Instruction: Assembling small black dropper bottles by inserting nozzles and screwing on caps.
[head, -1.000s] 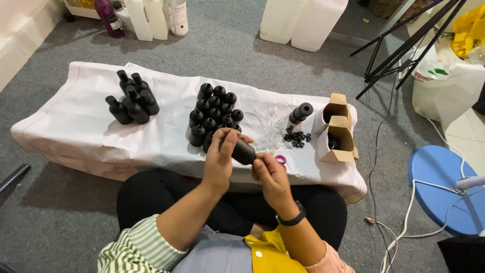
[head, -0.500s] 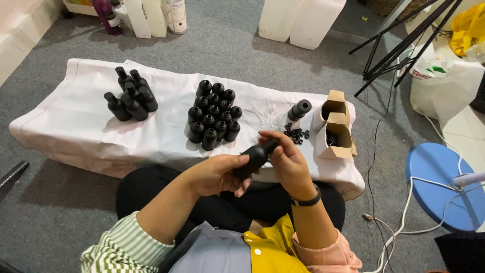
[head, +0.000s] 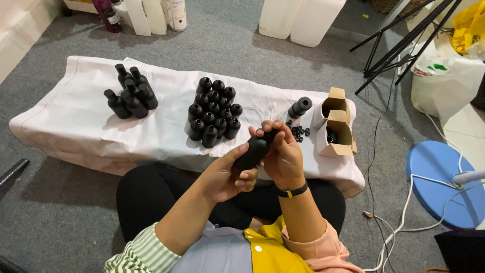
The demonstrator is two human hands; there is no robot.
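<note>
Moved: since a moment ago we've tipped the black bottle steeper, and our right hand has curled over its top end instead of just pinching at it.
Left hand: our left hand has its grip clenched around the bottle's lower half, thumb over the body.
Right hand: grip closed over the neck end, fingers bunched on top so we can't see the cap; there's a black wristband on that wrist.
Bottle spot: held up in the air over our lap, just off the worktop's near edge, not touching the white cloth.
Middle cluster: a tight bunch of capped black bottles standing upright mid-worktop, just beyond our hands.
Left cluster: a smaller group of narrow-necked bottles toward the left end, well apart from the middle bunch.
Right side: one bottle lying on its side, a scatter of little black caps beside it, then two open cardboard boxes at the right end.
Floor: grey carpet, white jugs past the far edge, a blue round stool off to the right.
</note>
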